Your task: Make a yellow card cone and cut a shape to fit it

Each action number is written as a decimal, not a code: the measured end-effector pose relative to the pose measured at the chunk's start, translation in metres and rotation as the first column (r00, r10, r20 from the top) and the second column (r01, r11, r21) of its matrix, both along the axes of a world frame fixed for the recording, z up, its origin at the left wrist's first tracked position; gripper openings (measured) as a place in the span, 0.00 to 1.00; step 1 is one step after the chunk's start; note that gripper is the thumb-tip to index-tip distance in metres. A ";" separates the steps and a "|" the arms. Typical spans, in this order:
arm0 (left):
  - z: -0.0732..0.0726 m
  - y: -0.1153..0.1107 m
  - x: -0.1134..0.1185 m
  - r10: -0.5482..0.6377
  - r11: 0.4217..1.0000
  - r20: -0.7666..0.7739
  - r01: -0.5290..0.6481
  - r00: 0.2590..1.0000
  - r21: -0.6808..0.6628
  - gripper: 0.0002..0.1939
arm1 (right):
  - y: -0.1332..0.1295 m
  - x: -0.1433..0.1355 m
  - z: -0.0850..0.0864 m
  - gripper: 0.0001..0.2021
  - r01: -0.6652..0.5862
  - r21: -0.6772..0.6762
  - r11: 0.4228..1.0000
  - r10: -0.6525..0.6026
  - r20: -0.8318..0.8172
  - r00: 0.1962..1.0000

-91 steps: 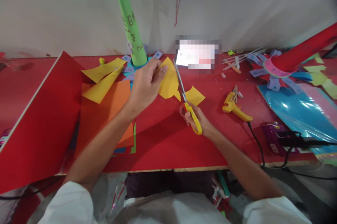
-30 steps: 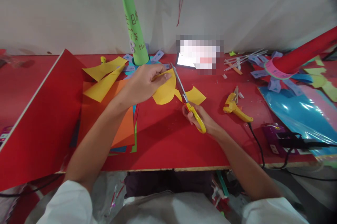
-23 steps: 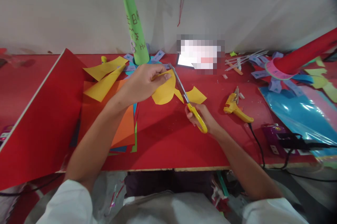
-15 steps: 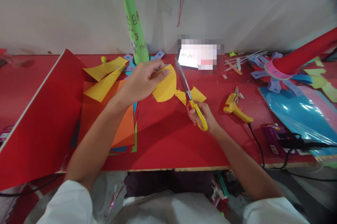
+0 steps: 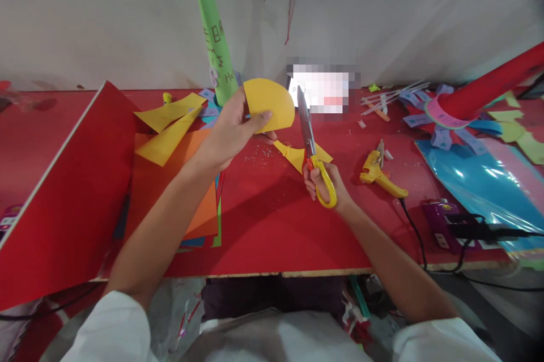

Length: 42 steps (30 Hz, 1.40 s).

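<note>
My left hand (image 5: 238, 127) pinches a yellow paper piece (image 5: 272, 104) with a curved outer edge, holding it above the table with the thumb on its face. In my right hand (image 5: 325, 181) is a pair of scissors (image 5: 312, 144) with yellow and red handles, its blades pointing up and away, just right of the paper and apart from it. The blades look closed together. Yellow paper offcuts (image 5: 297, 159) lie on the table beneath the scissors.
Orange paper sheets (image 5: 170, 181) and yellow strips (image 5: 170, 149) lie left, beside a red board (image 5: 76, 197). A green paper tube (image 5: 219, 50) stands behind. Rightward are a yellow glue gun (image 5: 380, 175), a purple power strip (image 5: 442, 226) and a red tube (image 5: 493, 87).
The yellow paper has been raised and turned in my left hand, so its curved edge now faces up and right. The scissors have shifted slightly and show their blades more flatly.
</note>
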State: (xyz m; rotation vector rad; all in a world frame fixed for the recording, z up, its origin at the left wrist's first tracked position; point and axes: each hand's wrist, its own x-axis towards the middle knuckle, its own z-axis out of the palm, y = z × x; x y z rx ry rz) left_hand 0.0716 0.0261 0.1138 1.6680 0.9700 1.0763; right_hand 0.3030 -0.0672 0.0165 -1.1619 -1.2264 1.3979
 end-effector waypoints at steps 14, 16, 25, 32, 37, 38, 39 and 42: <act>-0.013 -0.001 0.009 0.037 0.993 0.242 -0.008 0.969 -0.118 0.24 | 0.001 0.001 -0.018 0.38 0.020 0.077 0.997 -0.017 -0.040 0.999; -0.016 -0.001 0.011 0.051 0.993 0.257 -0.022 0.965 -0.116 0.25 | 0.002 -0.003 -0.022 0.40 0.015 0.097 0.995 -0.010 -0.054 0.998; -0.019 -0.006 0.020 0.049 0.997 0.284 -0.028 0.958 -0.077 0.25 | -0.003 -0.006 -0.031 0.41 -0.019 0.103 0.994 0.022 -0.025 0.999; -0.022 -0.003 0.017 0.074 0.996 0.236 -0.060 0.969 -0.068 0.18 | -0.003 -0.004 -0.030 0.40 -0.029 0.099 0.995 0.030 -0.015 0.999; -0.020 -0.002 0.015 0.073 0.997 0.204 -0.070 0.976 -0.020 0.08 | -0.003 -0.003 -0.029 0.38 -0.027 0.099 0.995 0.029 -0.019 0.999; -0.020 -0.002 0.015 0.070 0.998 0.205 -0.067 0.976 -0.023 0.08 | -0.002 -0.002 -0.029 0.38 -0.026 0.098 0.995 0.028 -0.024 0.999; -0.019 -0.002 0.015 0.065 0.998 0.211 -0.061 0.975 -0.027 0.08 | -0.002 -0.002 -0.030 0.38 -0.027 0.097 0.995 0.030 -0.028 0.999; -0.019 -0.003 0.017 0.057 0.998 0.249 -0.051 0.967 -0.032 0.12 | -0.003 -0.002 -0.031 0.38 -0.033 0.103 0.994 0.036 -0.021 0.999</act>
